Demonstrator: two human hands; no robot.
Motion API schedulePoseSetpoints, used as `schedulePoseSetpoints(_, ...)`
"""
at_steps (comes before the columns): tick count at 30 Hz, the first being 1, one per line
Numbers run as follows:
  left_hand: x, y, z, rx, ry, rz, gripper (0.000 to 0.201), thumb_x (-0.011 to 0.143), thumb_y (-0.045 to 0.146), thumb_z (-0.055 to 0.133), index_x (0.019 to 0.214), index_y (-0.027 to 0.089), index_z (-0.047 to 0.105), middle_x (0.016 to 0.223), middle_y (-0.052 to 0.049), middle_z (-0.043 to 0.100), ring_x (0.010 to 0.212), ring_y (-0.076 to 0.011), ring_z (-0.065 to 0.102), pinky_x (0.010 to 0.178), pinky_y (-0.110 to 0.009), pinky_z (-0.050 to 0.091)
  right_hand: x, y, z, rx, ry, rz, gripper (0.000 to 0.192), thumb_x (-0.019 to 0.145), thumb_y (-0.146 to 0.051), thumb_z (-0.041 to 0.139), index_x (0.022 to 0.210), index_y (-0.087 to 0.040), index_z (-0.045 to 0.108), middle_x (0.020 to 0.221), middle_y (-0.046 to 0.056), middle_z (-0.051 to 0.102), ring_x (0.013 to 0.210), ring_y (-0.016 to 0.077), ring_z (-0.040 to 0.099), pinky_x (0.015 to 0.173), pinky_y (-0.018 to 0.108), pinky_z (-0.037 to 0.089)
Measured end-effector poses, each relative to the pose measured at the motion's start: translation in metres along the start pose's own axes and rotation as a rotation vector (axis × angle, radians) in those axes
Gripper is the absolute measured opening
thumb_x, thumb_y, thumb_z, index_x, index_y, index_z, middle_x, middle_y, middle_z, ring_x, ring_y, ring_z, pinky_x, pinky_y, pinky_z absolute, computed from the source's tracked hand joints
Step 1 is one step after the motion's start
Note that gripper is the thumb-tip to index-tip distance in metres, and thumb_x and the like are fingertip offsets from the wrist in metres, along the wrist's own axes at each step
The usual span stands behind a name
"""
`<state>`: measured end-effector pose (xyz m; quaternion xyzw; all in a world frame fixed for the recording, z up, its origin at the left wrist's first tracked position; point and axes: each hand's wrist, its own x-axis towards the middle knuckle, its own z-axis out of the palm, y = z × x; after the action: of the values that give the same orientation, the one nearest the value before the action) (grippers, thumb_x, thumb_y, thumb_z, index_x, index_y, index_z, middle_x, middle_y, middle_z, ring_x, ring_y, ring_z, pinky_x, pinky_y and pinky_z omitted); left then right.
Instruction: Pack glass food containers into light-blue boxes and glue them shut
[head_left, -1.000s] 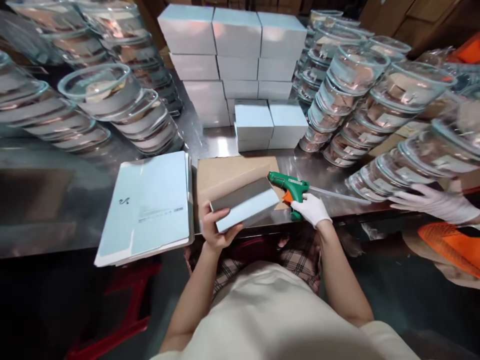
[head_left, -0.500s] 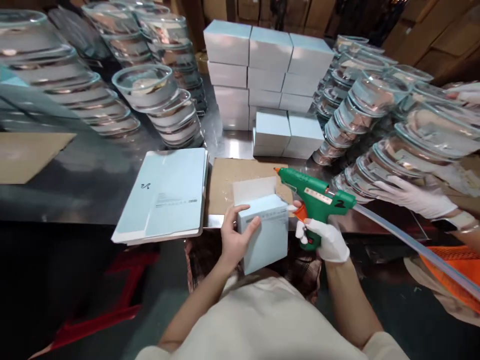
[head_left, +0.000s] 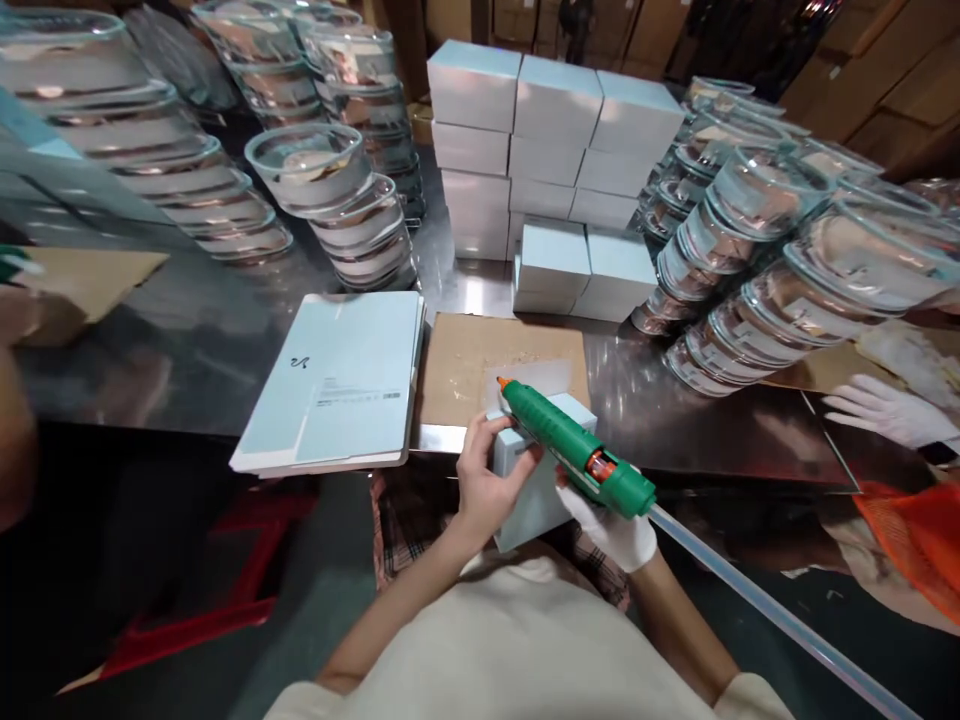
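Observation:
My bare left hand (head_left: 491,480) grips a small light-blue box (head_left: 534,495) held upright at the table's front edge. My right hand (head_left: 613,525), in a white glove, holds a green glue gun (head_left: 577,450) tilted over the box, its orange nozzle pointing up-left above the box's open flap. A long clear glue stick (head_left: 757,600) trails from the gun's back toward the lower right. Under the box lies a brown cardboard sheet (head_left: 480,365).
A stack of flat light-blue box blanks (head_left: 337,380) lies to the left. Assembled blue boxes (head_left: 551,150) stand at the back. Stacks of glass bowls (head_left: 330,210) flank both sides. Another person's white-gloved hand (head_left: 889,410) rests at the right; another arm shows at the left edge.
The folded blank has been opened into a box and brought upright at the table edge. The glue gun was lifted off the table and swung over the box, nozzle now above its flap.

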<state>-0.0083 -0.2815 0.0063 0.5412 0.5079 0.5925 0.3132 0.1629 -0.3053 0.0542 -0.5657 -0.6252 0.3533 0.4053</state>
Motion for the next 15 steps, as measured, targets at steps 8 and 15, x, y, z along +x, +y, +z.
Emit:
schedulePoseSetpoints(8, -0.006, -0.003, -0.006, 0.029, 0.005, -0.018, 0.031, 0.085, 0.041, 0.082, 0.111, 0.026, 0.072, 0.115, -0.007, 0.068, 0.117, -0.0266, 0.063, 0.102, -0.039, 0.050, 0.000, 0.023, -0.013, -0.042, 0.169, 0.064, 0.032, 0.080, -0.052, 0.077, 0.072, -0.022, 0.066, 0.065, 0.005, 0.069, 0.056, 0.0218, 0.064, 0.057, 0.038, 0.058)
schedulePoseSetpoints(15, -0.003, -0.006, -0.016, 0.012, 0.030, -0.055, 0.033, 0.085, 0.043, 0.082, 0.110, 0.025, 0.072, 0.111, -0.005, 0.065, 0.107, -0.0231, 0.063, 0.092, -0.033, 0.051, 0.020, 0.058, -0.039, 0.145, 0.322, 0.358, 0.046, 0.067, -0.064, 0.082, 0.078, -0.021, 0.069, 0.067, 0.004, 0.072, 0.047, 0.0168, 0.058, 0.046, 0.031, 0.049)
